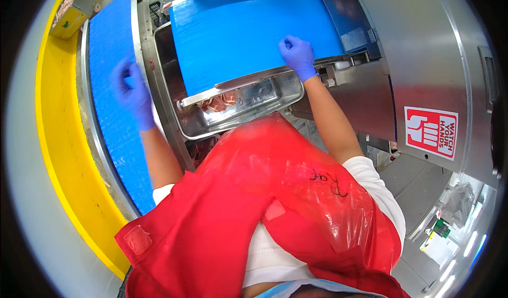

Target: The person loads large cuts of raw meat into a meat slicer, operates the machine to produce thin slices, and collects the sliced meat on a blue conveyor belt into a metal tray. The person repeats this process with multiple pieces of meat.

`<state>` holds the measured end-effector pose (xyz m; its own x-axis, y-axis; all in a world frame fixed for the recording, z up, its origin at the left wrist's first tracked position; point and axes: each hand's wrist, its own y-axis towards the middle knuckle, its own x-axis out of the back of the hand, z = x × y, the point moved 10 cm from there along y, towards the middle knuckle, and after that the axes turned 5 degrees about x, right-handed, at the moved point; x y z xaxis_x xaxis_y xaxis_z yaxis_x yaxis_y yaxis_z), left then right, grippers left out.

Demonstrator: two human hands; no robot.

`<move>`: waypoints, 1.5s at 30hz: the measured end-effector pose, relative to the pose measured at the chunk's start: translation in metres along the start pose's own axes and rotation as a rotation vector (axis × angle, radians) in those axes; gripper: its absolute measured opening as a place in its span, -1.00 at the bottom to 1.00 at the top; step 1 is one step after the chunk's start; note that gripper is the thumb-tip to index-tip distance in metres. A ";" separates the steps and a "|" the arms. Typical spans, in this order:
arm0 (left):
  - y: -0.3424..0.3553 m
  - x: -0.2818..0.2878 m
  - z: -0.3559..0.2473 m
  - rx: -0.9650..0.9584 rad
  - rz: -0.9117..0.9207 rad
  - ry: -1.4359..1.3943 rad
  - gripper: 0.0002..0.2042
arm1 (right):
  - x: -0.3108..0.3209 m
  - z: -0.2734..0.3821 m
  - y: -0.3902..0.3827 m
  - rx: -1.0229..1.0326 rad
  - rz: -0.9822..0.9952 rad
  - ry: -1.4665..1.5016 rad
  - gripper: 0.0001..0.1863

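My left hand, in a purple-blue glove, hovers over the narrow blue conveyor belt on the left. Motion blurs it, but a gap shows between thumb and curled fingers, with nothing visible in it. Gloved the same way, my right hand is loosely closed above the near edge of the wide blue belt. No item shows in its fingers. Beneath that belt's near end sits a metal tub, holding pieces of red meat with pale strips.
A metal rail runs between the left belt and the tub. A yellow guard curves along the far left, with a yellow box of meat at the upper left. Steel machine housing with a red-and-white sign stands on the right.
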<state>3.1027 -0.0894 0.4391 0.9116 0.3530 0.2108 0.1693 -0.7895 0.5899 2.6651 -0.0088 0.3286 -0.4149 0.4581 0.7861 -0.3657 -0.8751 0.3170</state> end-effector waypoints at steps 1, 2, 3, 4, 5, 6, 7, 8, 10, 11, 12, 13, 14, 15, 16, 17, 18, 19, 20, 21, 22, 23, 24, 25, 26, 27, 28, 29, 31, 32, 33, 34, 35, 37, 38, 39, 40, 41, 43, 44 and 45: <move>0.009 0.009 -0.021 -0.062 -0.034 -0.027 -0.85 | 0.000 0.002 0.003 0.013 -0.009 0.008 -0.77; 0.023 0.020 -0.044 -0.140 -0.082 -0.053 -0.85 | -0.001 0.003 0.006 0.031 -0.009 0.013 -0.76; 0.029 0.032 -0.063 -0.219 -0.131 -0.078 -0.85 | 0.000 -0.001 0.000 0.049 -0.009 0.019 -0.75; 0.035 0.039 -0.061 -0.156 -0.157 -0.037 -0.85 | 0.000 -0.002 -0.001 0.022 -0.001 0.040 -0.75; 0.036 0.043 -0.053 -0.096 -0.190 -0.004 -0.85 | 0.002 -0.002 -0.001 0.001 0.002 0.061 -0.75; 0.035 0.041 -0.047 -0.085 -0.165 0.026 -0.85 | 0.000 0.000 0.000 0.018 0.033 0.021 -0.75; 0.033 0.034 -0.040 -0.078 -0.139 0.052 -0.85 | -0.001 -0.005 -0.001 -0.003 0.024 0.025 -0.75; 0.025 0.025 -0.033 -0.054 -0.097 0.059 -0.84 | 0.004 0.006 0.001 0.024 0.019 0.026 -0.74; 0.004 -0.012 -0.018 0.039 0.062 -0.054 -0.82 | 0.005 0.010 0.003 0.044 0.007 0.034 -0.74; -0.012 -0.031 -0.012 0.097 0.135 -0.074 -0.80 | 0.002 0.010 0.002 0.037 0.013 0.019 -0.75; -0.027 -0.049 -0.010 0.096 0.188 -0.053 -0.79 | 0.003 0.010 0.003 0.034 0.034 0.000 -0.75; -0.047 -0.068 0.011 0.134 0.282 -0.063 -0.79 | 0.001 0.011 0.005 0.027 0.060 -0.018 -0.75; -0.064 -0.087 0.026 0.179 0.384 -0.071 -0.80 | 0.001 0.013 0.005 0.021 0.053 -0.014 -0.75; -0.074 -0.103 0.014 0.137 0.451 -0.109 -0.80 | 0.001 0.009 0.002 0.005 0.051 -0.019 -0.76; -0.083 -0.120 0.000 0.100 0.520 -0.150 -0.80 | 0.001 0.004 0.002 -0.015 0.052 -0.028 -0.76; -0.088 -0.134 -0.013 0.070 0.576 -0.138 -0.79 | 0.002 0.000 0.002 -0.024 0.045 -0.025 -0.76; -0.091 -0.148 -0.027 0.037 0.634 -0.128 -0.78 | 0.002 -0.005 0.003 -0.035 0.035 -0.024 -0.76; -0.093 -0.161 -0.038 -0.003 0.695 -0.119 -0.77 | 0.006 -0.006 0.004 -0.048 0.019 -0.021 -0.76; -0.097 -0.171 -0.043 -0.026 0.715 -0.115 -0.76 | 0.006 -0.006 0.002 -0.054 0.037 -0.002 -0.76; -0.103 -0.180 -0.047 -0.051 0.736 -0.113 -0.75 | 0.006 -0.005 -0.002 -0.060 0.053 0.014 -0.76; -0.104 -0.189 -0.054 -0.092 0.755 -0.111 -0.74 | 0.008 -0.002 0.000 -0.064 0.055 0.035 -0.76; -0.107 -0.197 -0.058 -0.082 0.811 -0.087 -0.75 | 0.009 0.002 -0.001 -0.059 0.050 0.029 -0.76; -0.113 -0.207 -0.060 -0.121 0.826 -0.062 -0.75 | 0.007 0.008 0.002 -0.052 0.047 0.024 -0.76; -0.120 -0.205 -0.056 -0.134 0.819 -0.019 -0.75 | 0.000 0.016 0.004 -0.023 0.076 0.026 -0.76; -0.123 -0.203 -0.051 -0.144 0.806 0.027 -0.75 | 0.004 0.012 0.004 -0.032 0.038 0.018 -0.77; -0.130 -0.210 -0.057 -0.245 0.839 0.028 -0.75 | 0.009 0.007 0.004 -0.035 0.004 0.012 -0.77; -0.137 -0.217 -0.067 -0.309 0.856 0.046 -0.75 | 0.005 0.004 0.002 -0.018 0.009 0.011 -0.78; -0.141 -0.222 -0.073 -0.357 0.872 0.078 -0.74 | 0.006 -0.001 0.001 -0.037 -0.005 0.098 -0.78; -0.143 -0.223 -0.074 -0.371 0.845 0.070 -0.73 | 0.003 -0.012 -0.005 -0.092 -0.002 0.159 -0.79; -0.145 -0.227 -0.066 -0.344 0.870 0.057 -0.73 | 0.005 -0.016 -0.007 -0.100 -0.014 0.116 -0.78; -0.148 -0.229 -0.060 -0.341 0.885 0.034 -0.73 | 0.004 -0.016 -0.012 -0.067 -0.007 0.074 -0.78; -0.146 -0.229 -0.057 -0.326 0.888 0.053 -0.73 | 0.008 -0.011 -0.003 -0.027 -0.046 0.050 -0.78; -0.147 -0.227 -0.055 -0.313 0.893 0.070 -0.72 | 0.010 -0.004 0.004 0.008 -0.089 0.026 -0.78; -0.149 -0.222 -0.053 -0.285 0.896 0.090 -0.71 | 0.001 -0.003 -0.009 0.025 -0.067 0.013 -0.77; -0.151 -0.222 -0.054 -0.281 0.893 0.091 -0.71 | 0.004 -0.002 -0.003 0.033 -0.081 0.001 -0.77; -0.148 -0.222 -0.052 -0.267 0.894 0.095 -0.71 | 0.008 0.005 0.012 0.062 -0.115 0.005 -0.77; -0.144 -0.224 -0.052 -0.285 0.874 0.105 -0.72 | 0.010 0.005 0.011 0.072 -0.122 0.001 -0.78; -0.147 -0.225 -0.050 -0.282 0.872 0.111 -0.72 | 0.011 0.003 -0.003 0.064 -0.108 -0.007 -0.78; -0.159 -0.223 -0.043 -0.245 0.901 0.123 -0.73 | 0.003 -0.004 0.000 0.009 -0.008 0.028 -0.78; -0.161 -0.223 -0.043 -0.222 0.921 0.123 -0.73 | 0.002 -0.006 -0.010 -0.009 -0.013 0.047 -0.79; -0.148 -0.231 -0.045 -0.241 0.912 0.123 -0.74 | 0.006 -0.002 0.001 0.000 -0.060 0.068 -0.79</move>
<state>2.8504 -0.0315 0.3387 0.6061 -0.2869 0.7418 -0.6823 -0.6668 0.2996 2.6605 -0.0063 0.3327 -0.4478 0.5197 0.7276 -0.3915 -0.8456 0.3630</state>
